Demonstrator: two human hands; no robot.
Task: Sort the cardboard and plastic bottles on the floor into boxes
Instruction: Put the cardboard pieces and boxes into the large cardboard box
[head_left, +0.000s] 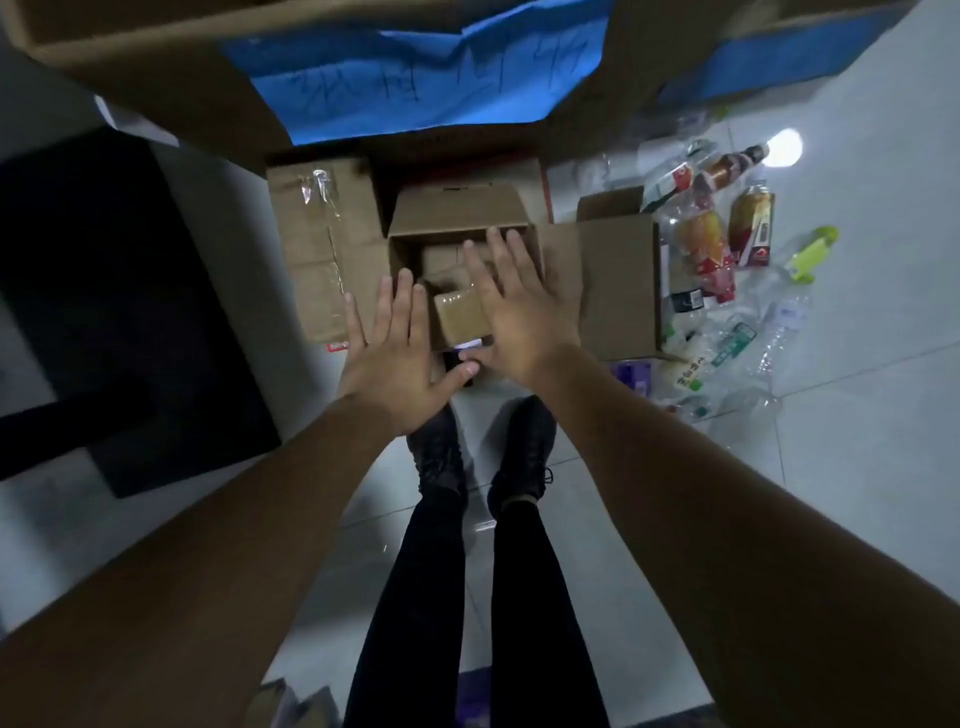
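Observation:
An open brown cardboard box (613, 291) lies on the floor ahead of my feet, flaps spread, with smaller cardboard pieces inside. A small taped cardboard box (460, 314) sits at its near edge between my hands. My left hand (400, 348) hovers just left of it, fingers spread. My right hand (514, 296) hovers over its right side with fingers apart; neither hand grips it. Flattened cardboard (306, 260) lies to the left. A heap of plastic bottles (727, 244) covers the floor on the right.
A large cardboard box with blue paper labels (415, 67) fills the top of the view. A black piece of furniture (104, 312) stands at the left. My feet in dark shoes (478, 452) stand on white tiles. A light glare (784, 148) reflects at far right.

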